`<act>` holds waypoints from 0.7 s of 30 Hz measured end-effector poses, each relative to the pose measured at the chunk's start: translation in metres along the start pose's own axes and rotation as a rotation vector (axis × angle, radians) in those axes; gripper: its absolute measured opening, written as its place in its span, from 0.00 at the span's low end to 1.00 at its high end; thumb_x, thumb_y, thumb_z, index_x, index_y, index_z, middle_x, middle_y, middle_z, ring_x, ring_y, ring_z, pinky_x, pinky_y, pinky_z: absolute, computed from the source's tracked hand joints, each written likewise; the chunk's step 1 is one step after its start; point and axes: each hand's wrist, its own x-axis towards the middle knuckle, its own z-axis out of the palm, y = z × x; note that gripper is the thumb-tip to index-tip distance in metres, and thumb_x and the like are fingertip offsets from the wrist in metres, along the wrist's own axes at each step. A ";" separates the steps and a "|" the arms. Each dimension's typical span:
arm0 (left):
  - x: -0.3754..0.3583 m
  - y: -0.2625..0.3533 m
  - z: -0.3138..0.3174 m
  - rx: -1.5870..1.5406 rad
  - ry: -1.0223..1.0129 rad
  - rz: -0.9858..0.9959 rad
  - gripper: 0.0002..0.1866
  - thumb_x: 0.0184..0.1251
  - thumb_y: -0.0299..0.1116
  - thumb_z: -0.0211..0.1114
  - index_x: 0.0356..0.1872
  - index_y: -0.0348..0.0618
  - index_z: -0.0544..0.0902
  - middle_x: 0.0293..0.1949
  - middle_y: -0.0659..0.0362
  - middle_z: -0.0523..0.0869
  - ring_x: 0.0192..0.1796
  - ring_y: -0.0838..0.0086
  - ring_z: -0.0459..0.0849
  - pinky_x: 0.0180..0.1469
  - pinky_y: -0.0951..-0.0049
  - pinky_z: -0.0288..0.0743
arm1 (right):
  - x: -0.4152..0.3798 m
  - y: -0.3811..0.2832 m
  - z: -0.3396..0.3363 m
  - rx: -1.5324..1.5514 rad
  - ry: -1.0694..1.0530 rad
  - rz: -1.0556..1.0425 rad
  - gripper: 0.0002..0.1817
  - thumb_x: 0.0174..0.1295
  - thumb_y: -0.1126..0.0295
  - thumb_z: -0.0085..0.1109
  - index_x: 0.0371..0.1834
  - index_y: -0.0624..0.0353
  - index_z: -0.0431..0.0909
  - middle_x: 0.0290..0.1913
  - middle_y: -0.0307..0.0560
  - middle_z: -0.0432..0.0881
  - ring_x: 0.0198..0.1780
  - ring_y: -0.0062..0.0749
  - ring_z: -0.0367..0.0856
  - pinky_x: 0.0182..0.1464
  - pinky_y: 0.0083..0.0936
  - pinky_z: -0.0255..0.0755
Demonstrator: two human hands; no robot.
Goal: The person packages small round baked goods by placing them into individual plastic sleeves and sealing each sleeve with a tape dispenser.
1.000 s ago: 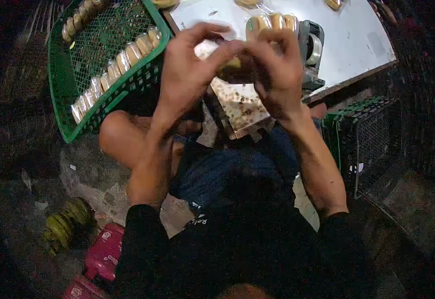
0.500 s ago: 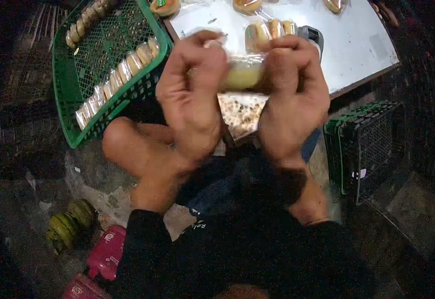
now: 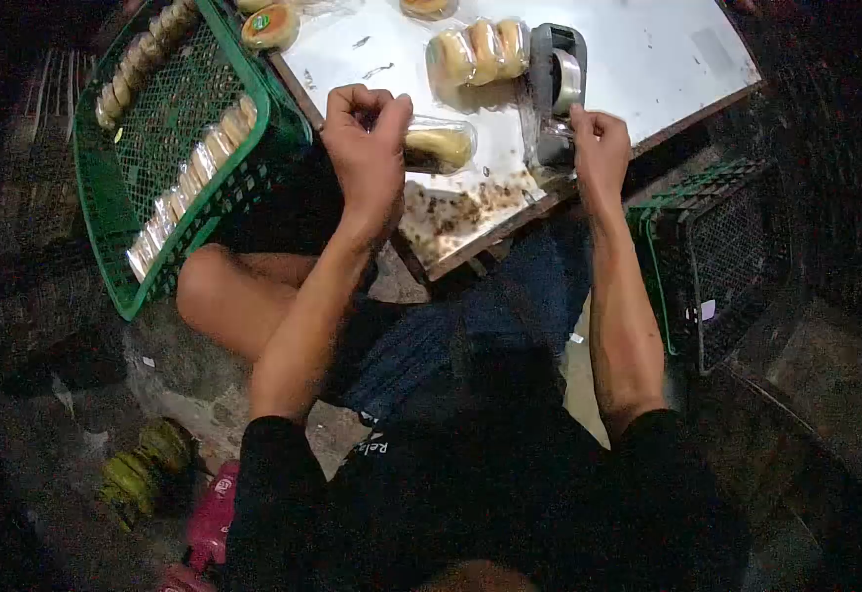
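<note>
A pale yellow bun in clear plastic wrap (image 3: 441,146) is held over the near part of the white table. My left hand (image 3: 367,153) is closed on the wrapper at the bun's left end. To the right, a grey tape dispenser (image 3: 543,71) with a roll of clear tape (image 3: 566,84) stands on the table. My right hand (image 3: 600,156) is at its near end, thumb and finger pinched on what looks like the loose tape end. Left of the dispenser lies a clear pack of several buns (image 3: 480,51).
A green plastic crate (image 3: 265,104) at the left holds rows of wrapped buns (image 3: 194,178). More buns (image 3: 271,27) lie at the white table's (image 3: 648,59) far side. A dark crate (image 3: 737,266) stands at the right. Green bananas (image 3: 140,464) lie on the floor.
Both hands were gripping the bun's wrapper ends close to me. My right hand has let go and moved to the tape dispenser; my left hand has kept the bun. The view has shifted.
</note>
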 end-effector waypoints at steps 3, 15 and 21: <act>0.000 -0.018 0.004 0.087 -0.006 -0.013 0.12 0.56 0.21 0.65 0.33 0.40 0.69 0.29 0.64 0.74 0.33 0.82 0.70 0.38 0.80 0.68 | -0.016 -0.006 -0.007 0.024 0.210 -0.244 0.21 0.61 0.56 0.61 0.28 0.67 0.79 0.33 0.49 0.77 0.36 0.30 0.74 0.41 0.27 0.67; -0.017 -0.014 0.002 0.113 -0.074 -0.008 0.10 0.59 0.23 0.62 0.35 0.38 0.67 0.30 0.63 0.72 0.35 0.81 0.70 0.41 0.79 0.68 | -0.081 -0.107 0.059 0.473 -0.201 -0.175 0.16 0.56 0.64 0.63 0.43 0.61 0.76 0.46 0.50 0.76 0.50 0.41 0.73 0.53 0.32 0.67; 0.020 0.006 -0.018 -0.080 -0.175 -0.152 0.13 0.61 0.26 0.64 0.42 0.36 0.71 0.38 0.58 0.79 0.42 0.77 0.76 0.49 0.76 0.72 | -0.060 -0.105 0.058 0.936 -0.856 0.401 0.26 0.58 0.61 0.62 0.55 0.62 0.65 0.49 0.49 0.74 0.49 0.28 0.74 0.51 0.27 0.71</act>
